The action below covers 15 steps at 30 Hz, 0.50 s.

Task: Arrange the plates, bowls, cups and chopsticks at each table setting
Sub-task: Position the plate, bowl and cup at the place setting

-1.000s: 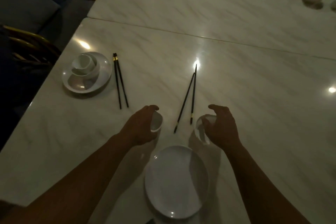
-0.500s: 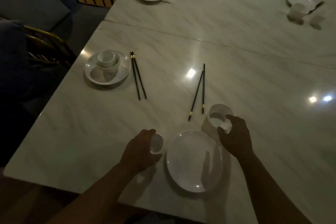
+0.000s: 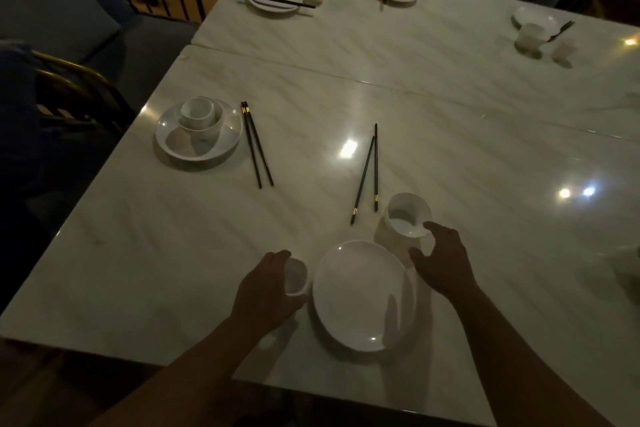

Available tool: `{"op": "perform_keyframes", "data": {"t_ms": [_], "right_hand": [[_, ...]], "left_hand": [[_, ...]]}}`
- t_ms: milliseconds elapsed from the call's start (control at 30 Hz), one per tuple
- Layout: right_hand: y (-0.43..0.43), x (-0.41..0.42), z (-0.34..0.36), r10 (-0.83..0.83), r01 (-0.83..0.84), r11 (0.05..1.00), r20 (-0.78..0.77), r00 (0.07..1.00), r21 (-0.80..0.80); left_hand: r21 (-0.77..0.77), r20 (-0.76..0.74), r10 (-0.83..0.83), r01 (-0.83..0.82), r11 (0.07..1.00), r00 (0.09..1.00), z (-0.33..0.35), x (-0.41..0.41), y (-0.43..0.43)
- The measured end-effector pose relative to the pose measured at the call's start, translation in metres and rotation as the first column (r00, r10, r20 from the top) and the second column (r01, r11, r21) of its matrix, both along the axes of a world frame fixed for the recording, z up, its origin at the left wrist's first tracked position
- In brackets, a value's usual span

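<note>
Change: the right hand (image 3: 440, 263), curled on the bowl (image 3: 408, 215) before, now spreads loose beside it.
Grip: the left hand (image 3: 266, 291) still grips the cup (image 3: 296, 276), just left of the plate (image 3: 360, 295), near the counter's (image 3: 173, 253) near edge.
Unclear: whether a right fingertip touches the bowl; the palm hides the cup's side.

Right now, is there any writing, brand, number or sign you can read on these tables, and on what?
No readable text anywhere.
Gold marks on the near chopsticks: too small to read.
Gold bands on the left chopsticks: too small to read.
The plate looks plain white.
</note>
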State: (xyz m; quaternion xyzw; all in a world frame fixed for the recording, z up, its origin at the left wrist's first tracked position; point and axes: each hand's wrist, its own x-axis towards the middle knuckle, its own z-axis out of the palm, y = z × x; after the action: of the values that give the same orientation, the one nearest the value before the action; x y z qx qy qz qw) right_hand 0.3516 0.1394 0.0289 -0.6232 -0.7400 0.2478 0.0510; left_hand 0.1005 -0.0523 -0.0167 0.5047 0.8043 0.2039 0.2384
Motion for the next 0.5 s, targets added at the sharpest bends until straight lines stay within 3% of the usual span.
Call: {"op": "perform_keyframes", "data": {"t_ms": [233, 500], "right_hand": [[0.029, 0.0, -0.006, 0.059, -0.058, 0.998, 0.02, 0.998, -0.018], [0.073, -0.006, -0.021, 0.348, -0.336, 0.936, 0.144, 0.926, -0.101]], "left_hand": [[0.01, 0.045, 0.066, -0.066, 0.998, 0.997, 0.001, 0.006, 0.002], [-0.077, 0.128, 0.198, -0.189, 0.979, 0.972, 0.008, 0.017, 0.006]]}}
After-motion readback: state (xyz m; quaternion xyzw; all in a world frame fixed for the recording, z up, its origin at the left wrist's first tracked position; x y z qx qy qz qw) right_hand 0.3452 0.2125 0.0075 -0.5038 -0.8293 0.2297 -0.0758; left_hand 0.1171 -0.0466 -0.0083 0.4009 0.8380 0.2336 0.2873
